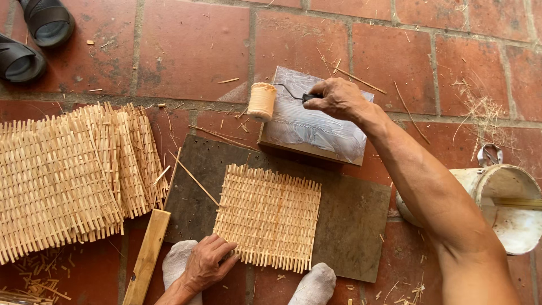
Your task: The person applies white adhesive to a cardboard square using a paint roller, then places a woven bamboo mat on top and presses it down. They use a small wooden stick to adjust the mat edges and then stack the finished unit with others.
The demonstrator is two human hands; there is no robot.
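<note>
A square woven bamboo mat (268,216) lies flat on a dark board (350,223) on the brick floor. My left hand (206,262) rests at the mat's near left corner, fingers touching its edge. My right hand (337,99) grips the black handle of a small glue roller (262,101), whose tan roll hangs just past the left edge of a glue-smeared slab (316,127) behind the mat. My two feet in white socks (313,285) sit at the board's near edge.
A pile of several finished woven mats (68,175) lies at the left. A wooden stick (147,257) lies beside the board. A white bucket (505,203) stands at the right. Black sandals (34,36) sit at the top left. Bamboo scraps litter the floor.
</note>
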